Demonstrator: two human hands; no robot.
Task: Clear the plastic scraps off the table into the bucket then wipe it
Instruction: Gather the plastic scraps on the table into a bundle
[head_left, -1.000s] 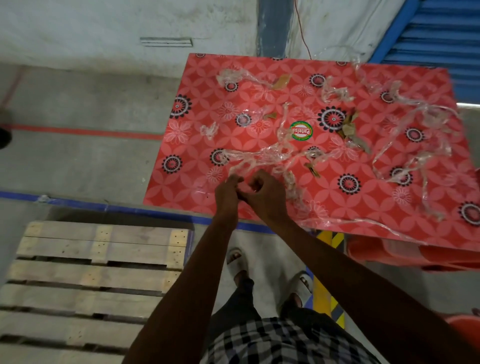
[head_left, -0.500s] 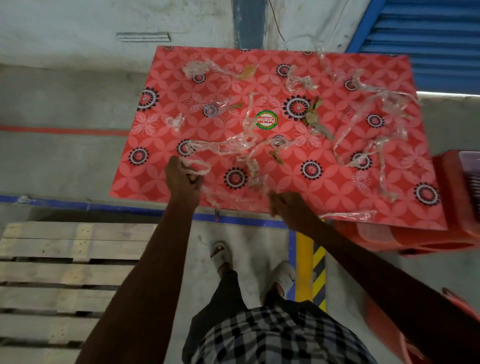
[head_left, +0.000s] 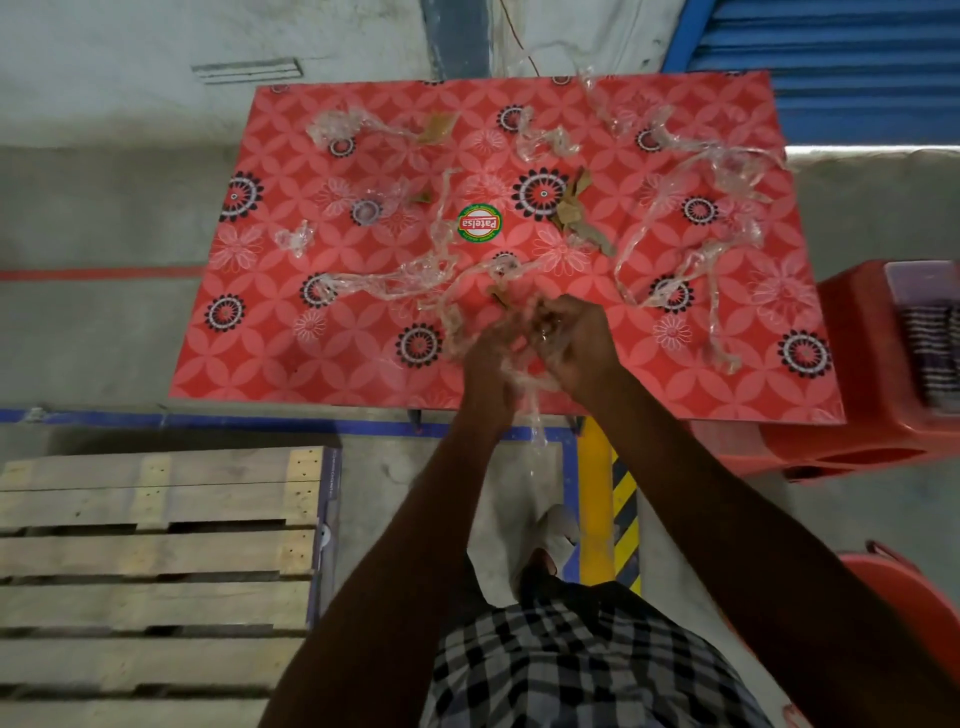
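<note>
A red patterned table (head_left: 322, 358) carries several clear plastic scraps, among them a long strip (head_left: 384, 283) at left centre and a tangle (head_left: 696, 208) at the right. Brown leaf-like bits (head_left: 571, 208) lie near the middle. My left hand (head_left: 485, 371) and my right hand (head_left: 576, 343) meet over the table's near edge, both closed on a bundle of plastic strips (head_left: 524, 364) that trails below the edge. The rim of a red bucket (head_left: 904, 587) shows at the lower right.
A wooden pallet (head_left: 156, 571) lies on the floor to my left. A red plastic stool (head_left: 872, 374) with a stack of items stands at the table's right. Blue and yellow-black floor tape runs under the near edge. A blue shutter (head_left: 831, 67) is behind.
Half a second ago my hands were apart at the near edge, the left holding a strip. Now they have come together over the table, bunching the strips between them.
</note>
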